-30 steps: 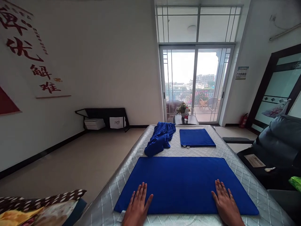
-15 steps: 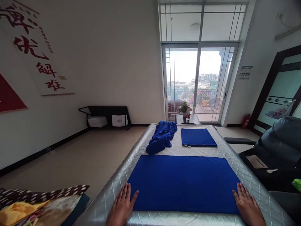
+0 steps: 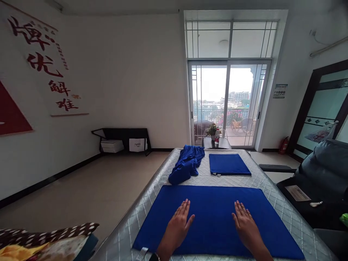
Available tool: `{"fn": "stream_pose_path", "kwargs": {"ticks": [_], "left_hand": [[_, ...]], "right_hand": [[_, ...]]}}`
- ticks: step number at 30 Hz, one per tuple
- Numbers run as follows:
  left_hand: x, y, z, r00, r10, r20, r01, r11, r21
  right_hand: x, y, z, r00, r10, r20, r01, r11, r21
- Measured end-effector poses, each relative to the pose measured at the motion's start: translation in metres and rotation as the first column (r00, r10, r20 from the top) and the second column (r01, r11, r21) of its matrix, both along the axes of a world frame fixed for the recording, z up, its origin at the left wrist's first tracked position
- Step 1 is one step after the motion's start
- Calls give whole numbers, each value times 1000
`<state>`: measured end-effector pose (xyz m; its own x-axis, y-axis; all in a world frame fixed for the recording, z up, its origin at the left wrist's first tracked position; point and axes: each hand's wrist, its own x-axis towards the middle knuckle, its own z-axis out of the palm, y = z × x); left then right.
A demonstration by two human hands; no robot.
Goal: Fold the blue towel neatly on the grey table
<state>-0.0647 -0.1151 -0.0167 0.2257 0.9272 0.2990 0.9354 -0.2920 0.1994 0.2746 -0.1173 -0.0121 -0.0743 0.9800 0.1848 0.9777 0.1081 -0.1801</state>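
Observation:
A large blue folded cloth (image 3: 212, 217) lies spread flat across the near part of the mattress (image 3: 282, 203). Over its left half is my left hand (image 3: 178, 223), palm down with the fingers stretched out. My right hand (image 3: 244, 221) is over the right half, also flat and holding nothing. Whether the palms press on the cloth or hover just above it, I cannot tell. A white tag (image 3: 142, 253) sticks out at the near left corner. Farther off lie a smaller folded blue cloth (image 3: 230, 164) and, left of it, a crumpled blue cloth (image 3: 187, 165).
A dark armchair (image 3: 320, 177) with a paper on its seat stands at the right. Patterned bedding (image 3: 49, 243) is at the lower left. Beyond the mattress are a small table (image 3: 216, 144) with a plant and bottle, and a sliding glass door (image 3: 209, 87).
Both hands have moved inward from the cloth's left and right edges to over its middle. The view has tilted slightly upward. A white tag now shows at the near left corner.

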Motion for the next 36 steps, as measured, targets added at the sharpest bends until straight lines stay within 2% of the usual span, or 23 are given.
{"fn": "stream_pose_path", "kwargs": {"ticks": [1, 3, 6, 10, 13, 23, 26, 28, 30, 33, 36], "left_hand": [[25, 6, 7, 992, -123, -1, 123, 992, -41], [63, 16, 13, 964, -265, 1, 264, 959, -100], [89, 25, 5, 955, -296, -8, 294, 951, -95], [89, 31, -21, 964, -266, -25, 265, 963, -42], [88, 34, -32, 967, -255, -29, 254, 967, -33], [89, 31, -24, 982, -187, -28, 184, 979, -92], [72, 29, -25, 989, -137, -48, 133, 988, -77], [48, 28, -27, 994, -77, -72, 71, 994, -80], [14, 27, -30, 994, -13, -107, 5, 997, -82], [-50, 26, -38, 984, 70, -161, -81, 995, -63], [-110, 23, -48, 976, 99, -193, -110, 993, -43]], "right_hand": [[-23, 4, 9, 998, 68, -9, -68, 996, -53], [-58, 11, 19, 984, 175, -18, -175, 972, -158], [-84, 20, 13, 970, 244, -17, -242, 947, -210], [-87, 29, -11, 970, 243, -27, -244, 955, -168], [-84, 31, -21, 970, 242, -40, -245, 959, -146], [-84, 26, -7, 976, 213, -46, -218, 959, -182], [-67, 24, -8, 986, 161, -45, -167, 969, -184], [-42, 24, -10, 993, 114, -28, -117, 978, -175], [-7, 24, -14, 998, 69, -5, -69, 986, -151], [61, 21, -25, 1000, -17, 10, 18, 996, -88], [125, 19, -43, 999, -53, 1, 53, 997, 47]]}}
